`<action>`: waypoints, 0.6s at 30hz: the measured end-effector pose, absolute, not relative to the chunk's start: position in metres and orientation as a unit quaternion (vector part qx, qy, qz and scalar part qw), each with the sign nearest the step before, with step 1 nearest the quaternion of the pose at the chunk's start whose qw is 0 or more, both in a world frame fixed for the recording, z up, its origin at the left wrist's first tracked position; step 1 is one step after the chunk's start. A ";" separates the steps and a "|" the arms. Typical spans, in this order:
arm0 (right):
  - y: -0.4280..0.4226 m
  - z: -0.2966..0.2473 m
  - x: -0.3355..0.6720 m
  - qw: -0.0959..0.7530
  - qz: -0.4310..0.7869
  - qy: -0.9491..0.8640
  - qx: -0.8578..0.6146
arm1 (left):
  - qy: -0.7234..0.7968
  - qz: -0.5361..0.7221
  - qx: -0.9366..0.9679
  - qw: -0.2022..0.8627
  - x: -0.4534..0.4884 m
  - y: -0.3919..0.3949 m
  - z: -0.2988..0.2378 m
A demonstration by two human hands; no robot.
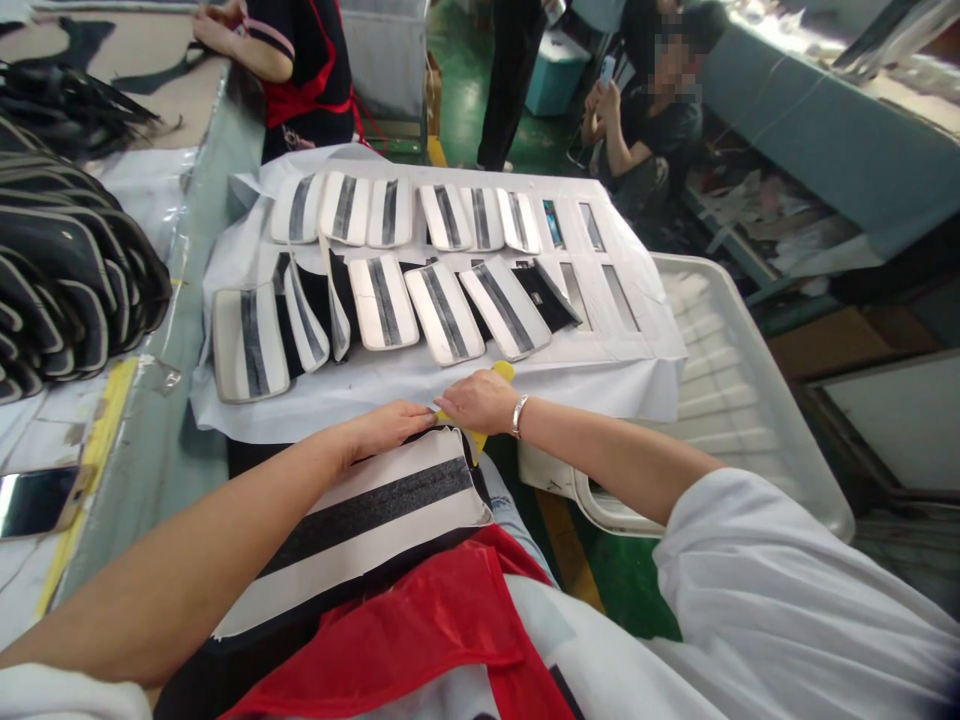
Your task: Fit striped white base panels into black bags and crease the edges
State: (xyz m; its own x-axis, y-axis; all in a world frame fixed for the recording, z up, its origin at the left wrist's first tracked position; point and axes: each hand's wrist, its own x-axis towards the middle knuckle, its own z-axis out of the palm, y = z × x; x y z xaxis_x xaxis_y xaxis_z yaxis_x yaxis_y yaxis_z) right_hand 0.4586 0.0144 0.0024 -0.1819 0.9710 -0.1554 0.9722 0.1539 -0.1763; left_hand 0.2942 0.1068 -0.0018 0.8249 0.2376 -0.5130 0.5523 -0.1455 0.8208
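Across my lap lies a white panel [375, 540] with a wide black stripe and black material around its edges. My left hand [386, 428] grips the panel's far edge, its fingers together and pointing right; its thumb is hidden. At the far right corner, my right hand [480, 402] is closed around a flat yellow tool [503, 371], parts of which show beyond the fingers and below the palm. The two hands nearly touch there. Just beyond them, several similar white pieces [445, 312] with black stripes rest in two rows on a white-covered board [600, 380].
Stacked black panels [67, 250] and a phone [41, 500] lie on the left table [169, 430]. A large white plastic bin [739, 370] stands at right under the board. One person [307, 70] works beyond the table; another [637, 140] sits holding a phone.
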 end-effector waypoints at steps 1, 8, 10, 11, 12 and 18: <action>0.014 0.002 0.458 0.004 -0.118 0.761 0.638 | 0.266 -0.134 0.748 0.594 0.294 0.106 0.000; 0.006 -0.001 0.454 0.002 -0.120 0.738 0.665 | 0.263 -0.106 0.740 0.610 0.297 0.101 0.004; 0.002 -0.003 0.452 -0.009 -0.125 0.717 0.685 | 0.257 -0.094 0.745 0.608 0.297 0.101 0.001; -0.001 -0.004 0.450 -0.015 -0.130 0.708 0.694 | 0.250 -0.091 0.751 0.604 0.297 0.101 -0.001; -0.003 -0.005 0.449 -0.021 -0.136 0.701 0.700 | 0.240 -0.091 0.759 0.598 0.297 0.102 -0.003; -0.008 -0.001 0.443 -0.005 -0.161 0.689 0.707 | 0.184 -0.141 0.815 0.531 0.294 0.104 -0.007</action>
